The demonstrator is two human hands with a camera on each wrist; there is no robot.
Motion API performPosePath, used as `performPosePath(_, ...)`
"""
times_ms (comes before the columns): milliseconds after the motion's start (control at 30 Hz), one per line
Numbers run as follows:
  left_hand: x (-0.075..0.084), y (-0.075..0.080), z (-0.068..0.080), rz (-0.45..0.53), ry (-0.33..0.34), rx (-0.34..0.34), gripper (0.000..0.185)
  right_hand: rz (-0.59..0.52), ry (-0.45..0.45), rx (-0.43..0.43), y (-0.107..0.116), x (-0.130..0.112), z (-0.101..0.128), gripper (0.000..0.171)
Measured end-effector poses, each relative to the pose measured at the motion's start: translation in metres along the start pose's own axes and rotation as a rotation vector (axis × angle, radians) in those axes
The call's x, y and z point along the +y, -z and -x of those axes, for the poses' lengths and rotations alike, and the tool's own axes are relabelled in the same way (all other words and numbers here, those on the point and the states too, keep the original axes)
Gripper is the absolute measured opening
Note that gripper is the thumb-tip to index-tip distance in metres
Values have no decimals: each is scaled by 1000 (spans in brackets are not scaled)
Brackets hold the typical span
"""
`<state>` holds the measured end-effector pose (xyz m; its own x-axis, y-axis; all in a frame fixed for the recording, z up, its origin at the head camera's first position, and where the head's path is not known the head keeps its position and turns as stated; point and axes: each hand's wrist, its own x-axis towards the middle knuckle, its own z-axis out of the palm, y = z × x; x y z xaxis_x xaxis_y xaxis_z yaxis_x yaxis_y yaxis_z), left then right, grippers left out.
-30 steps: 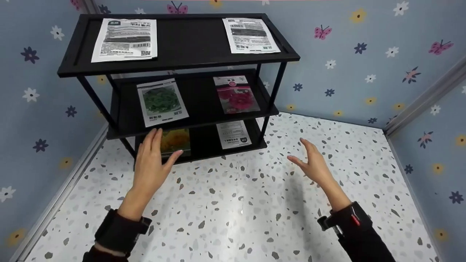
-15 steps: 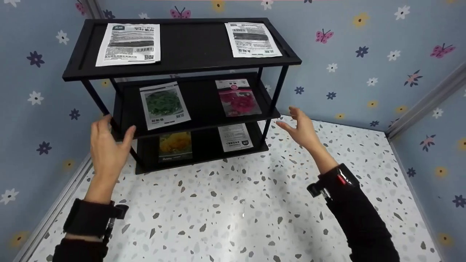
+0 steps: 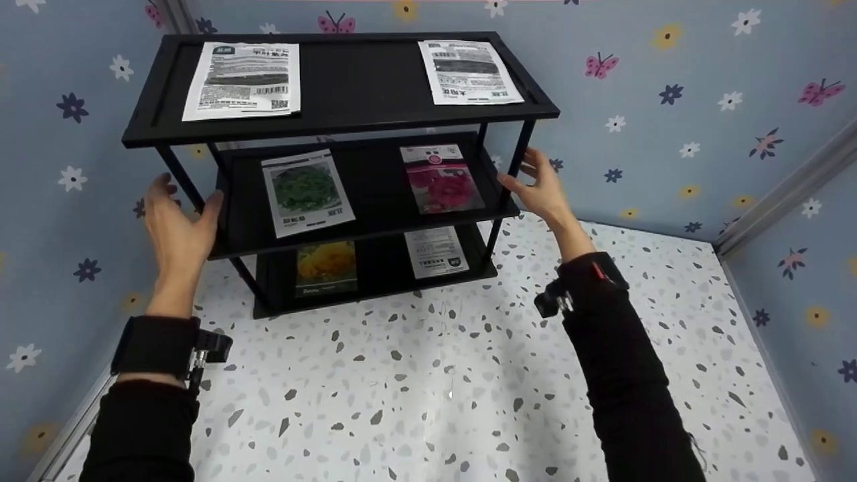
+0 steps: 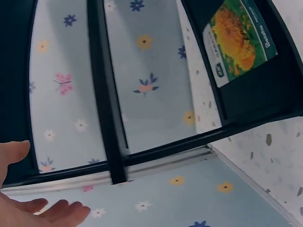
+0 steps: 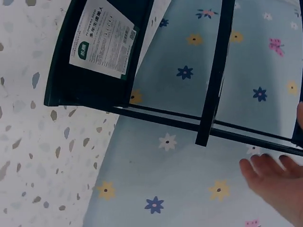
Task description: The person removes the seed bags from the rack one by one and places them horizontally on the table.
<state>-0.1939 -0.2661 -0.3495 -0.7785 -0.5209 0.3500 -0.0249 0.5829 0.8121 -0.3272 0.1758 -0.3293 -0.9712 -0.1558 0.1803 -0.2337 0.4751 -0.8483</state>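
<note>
- Your left hand [image 3: 175, 224] and right hand [image 3: 539, 187] are released, flanking the black three-tier shelf [image 3: 341, 127] on the table [image 3: 469, 375].
- Lift unevenly and the loose seed packets [image 3: 306, 192] may slide off.

Right wrist view — black shelf rack [image 5: 215, 71] seen from low, upright post dark against blue flowered wall [image 5: 156, 179]. Bottom shelf [image 5: 90, 90] upper left, white printed packet [image 5: 102, 39] lying flat on it. Speckled floor [image 5: 28, 156] down left side. Right hand [image 5: 277, 182] at lower right corner — fingers straight, spread, just beside rack's lower rail, contact not clear.
</note>
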Motion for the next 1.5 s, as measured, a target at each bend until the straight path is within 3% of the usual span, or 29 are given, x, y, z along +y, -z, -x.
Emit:
performPosePath(167,-1,-6,-6,1,15,6,53,-109,9,-21,-4,2,-9,66)
performPosePath(333,-5,-8,-7,-4,-15,74,31,-147,49,30,-9,2,-12,54)
performPosePath(500,-8,-12,-7,-10,-35,127,26,-190,127,119,-13,-9,-4,41)
performPosePath(667,-8,-17,-9,-40,-27,210,25,-163,204,166,-15,-14,-12,32)
performPosePath(900,-4,-21,-5,-47,24,204,25,-217,244,134,-5,1,-19,27)
performPosePath(1167,-3,-16,-5,-49,14,230,23,-231,327,89,2,9,-15,24)
performPosePath(1500,-7,-21,-6,-2,-76,262,17,-139,367,62,7,11,-21,26)
